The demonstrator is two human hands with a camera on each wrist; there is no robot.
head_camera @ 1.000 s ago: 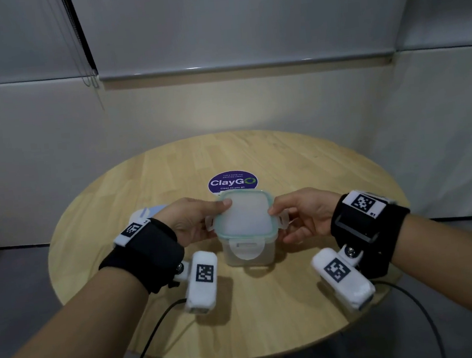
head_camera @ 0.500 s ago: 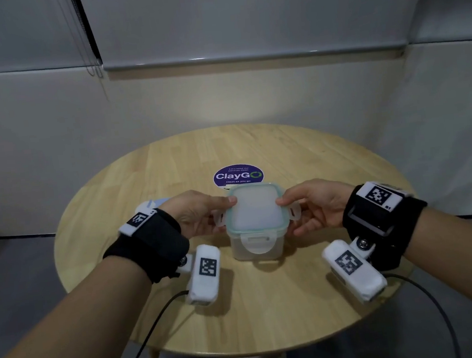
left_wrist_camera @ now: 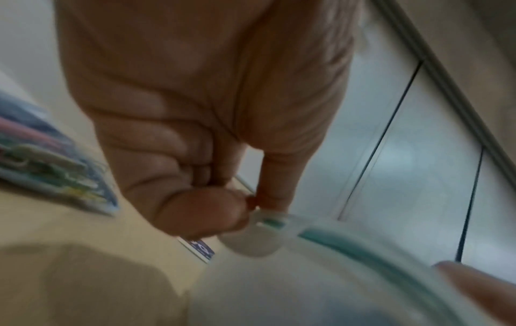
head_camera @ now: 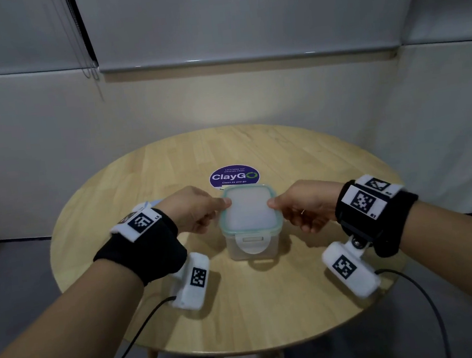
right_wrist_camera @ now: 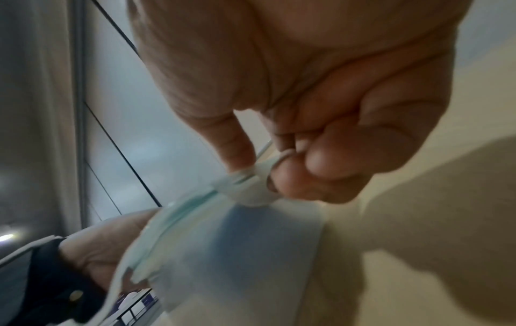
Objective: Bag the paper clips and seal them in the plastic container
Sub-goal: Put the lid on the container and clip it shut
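A clear plastic container (head_camera: 251,235) with a white, teal-rimmed lid (head_camera: 248,209) stands mid-table. Its front latch (head_camera: 251,242) lies folded down. My left hand (head_camera: 220,206) pinches the left side latch (left_wrist_camera: 254,233) between thumb and forefinger. My right hand (head_camera: 275,206) pinches the right side latch (right_wrist_camera: 251,189) the same way. Something blue (right_wrist_camera: 251,242) shows dimly through the container wall. A clear bag of coloured paper clips (left_wrist_camera: 50,167) lies on the table beside my left hand; in the head view only its pale blue edge (head_camera: 151,203) shows behind my wrist.
The round wooden table (head_camera: 314,156) carries a purple ClayGo sticker (head_camera: 234,176) just behind the container. Cables (head_camera: 144,316) trail from both wrist cameras over the near edge. White walls stand behind the table.
Both hands have closed in on the container's sides. The side latches that stuck out from the lid now sit under my fingers. The container itself stays in place.
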